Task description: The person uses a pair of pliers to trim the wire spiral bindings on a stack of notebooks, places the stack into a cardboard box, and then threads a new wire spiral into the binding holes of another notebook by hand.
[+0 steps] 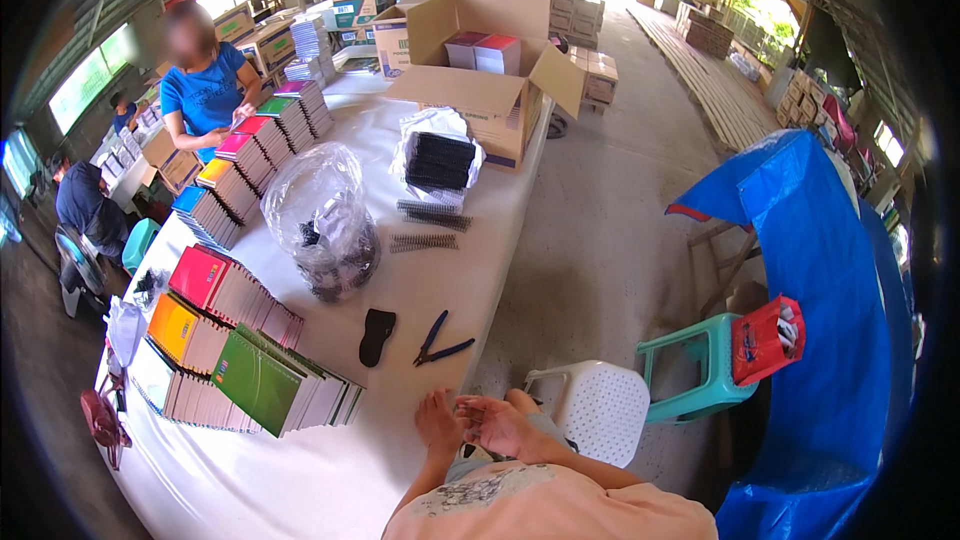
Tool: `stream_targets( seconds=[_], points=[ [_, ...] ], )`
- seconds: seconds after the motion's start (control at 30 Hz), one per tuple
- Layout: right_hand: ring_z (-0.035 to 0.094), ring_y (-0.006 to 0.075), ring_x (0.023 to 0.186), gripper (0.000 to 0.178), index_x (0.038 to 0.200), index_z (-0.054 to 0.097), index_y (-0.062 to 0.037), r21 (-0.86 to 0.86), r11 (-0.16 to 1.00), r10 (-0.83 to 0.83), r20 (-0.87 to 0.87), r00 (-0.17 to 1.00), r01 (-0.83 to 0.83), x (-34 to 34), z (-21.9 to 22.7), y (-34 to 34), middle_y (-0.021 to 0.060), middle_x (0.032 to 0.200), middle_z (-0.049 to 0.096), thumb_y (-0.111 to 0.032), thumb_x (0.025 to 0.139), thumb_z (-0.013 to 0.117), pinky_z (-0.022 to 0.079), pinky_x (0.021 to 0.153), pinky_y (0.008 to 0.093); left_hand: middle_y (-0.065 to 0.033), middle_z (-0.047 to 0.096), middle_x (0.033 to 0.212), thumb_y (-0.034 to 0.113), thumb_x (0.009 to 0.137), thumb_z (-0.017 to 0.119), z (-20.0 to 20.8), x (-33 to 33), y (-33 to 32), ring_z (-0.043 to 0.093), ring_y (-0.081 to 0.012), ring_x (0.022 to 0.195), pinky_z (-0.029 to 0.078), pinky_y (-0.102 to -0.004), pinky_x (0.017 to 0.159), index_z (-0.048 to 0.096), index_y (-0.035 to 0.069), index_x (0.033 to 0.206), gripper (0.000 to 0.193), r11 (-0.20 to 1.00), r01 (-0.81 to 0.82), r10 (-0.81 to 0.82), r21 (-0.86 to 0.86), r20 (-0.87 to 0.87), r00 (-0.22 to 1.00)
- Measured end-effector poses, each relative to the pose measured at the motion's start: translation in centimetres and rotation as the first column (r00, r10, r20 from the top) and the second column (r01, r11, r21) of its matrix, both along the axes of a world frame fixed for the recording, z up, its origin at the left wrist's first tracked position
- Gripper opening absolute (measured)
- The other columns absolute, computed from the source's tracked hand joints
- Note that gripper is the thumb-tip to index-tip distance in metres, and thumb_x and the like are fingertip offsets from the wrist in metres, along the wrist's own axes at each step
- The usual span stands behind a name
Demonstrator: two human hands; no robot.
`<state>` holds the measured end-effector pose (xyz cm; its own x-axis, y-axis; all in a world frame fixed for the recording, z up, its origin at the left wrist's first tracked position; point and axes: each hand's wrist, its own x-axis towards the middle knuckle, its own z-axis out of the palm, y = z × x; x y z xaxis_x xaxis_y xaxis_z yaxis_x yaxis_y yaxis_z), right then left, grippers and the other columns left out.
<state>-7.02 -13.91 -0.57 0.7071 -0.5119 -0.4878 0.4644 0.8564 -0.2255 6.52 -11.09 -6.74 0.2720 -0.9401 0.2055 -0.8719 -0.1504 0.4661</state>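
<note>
My left hand (438,423) rests at the near edge of the white-covered table, fingers stretched out and nothing seen in it. Beside it, my right hand (497,428) is turned partly palm up with loosely bent fingers, also holding nothing visible. Just beyond them lie pliers (435,330) with dark blue handles spread apart, and a flat black piece (376,338), perhaps a cloth cover. To the left stand spiral-bound notebooks in rows, with green (258,380), yellow (172,328) and red (198,278) covers in front.
A clear plastic bag (325,230) with dark contents stands mid-table. Black binding coils (440,162) lie in white wrapping near an open carton (470,120). Across the table a person in blue (212,90) handles notebooks. Right are a white stool (600,405), a teal stool (690,365) and blue tarpaulin (830,340).
</note>
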Motion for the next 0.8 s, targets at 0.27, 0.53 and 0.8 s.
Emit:
stream_targets(
  seconds=[0.27,0.53,0.8],
  points=[
    [0.059,0.0115,0.082,0.026,0.111,0.061,-0.0093,0.048,0.999,0.011,0.049,0.999,-0.013,0.8,-1.1,1.1,0.001,0.09,0.065,-0.022,0.09,0.054,0.047,0.069,0.0294,-0.0091,0.055,0.091,0.021,0.068,0.068,-2.9,0.6,0.4,0.055,-0.0294,0.09,0.043,-0.0423,0.074,0.05,0.011,0.105,0.042,1.0,-0.004,0.002,0.014,0.162,0.987],
    [0.061,0.0162,0.079,0.023,0.108,0.061,-0.008,0.094,0.989,-0.106,-0.051,0.993,0.111,-0.4,-3.0,1.1,0.0038,0.089,0.066,-0.018,0.089,0.053,0.05,0.072,0.0327,-0.0084,0.056,0.091,0.022,0.069,0.07,0.3,0.1,0.1,0.056,-0.0282,0.089,0.045,-0.0424,0.072,0.052,0.012,0.101,0.038,0.999,0.007,-0.006,-0.031,0.026,1.0],
    [0.06,0.0127,0.076,0.024,0.109,0.061,-0.0088,0.038,0.997,0.066,-0.12,0.991,-0.062,2.9,-3.0,0.6,0.0018,0.087,0.065,-0.019,0.09,0.052,0.047,0.067,0.0295,-0.0088,0.056,0.09,0.023,0.068,0.068,-3.5,0.9,-0.2,0.057,-0.0281,0.088,0.045,-0.0426,0.068,0.053,0.013,0.1,0.037,0.999,-0.028,0.029,0.043,-0.01,1.0]
  ],
)
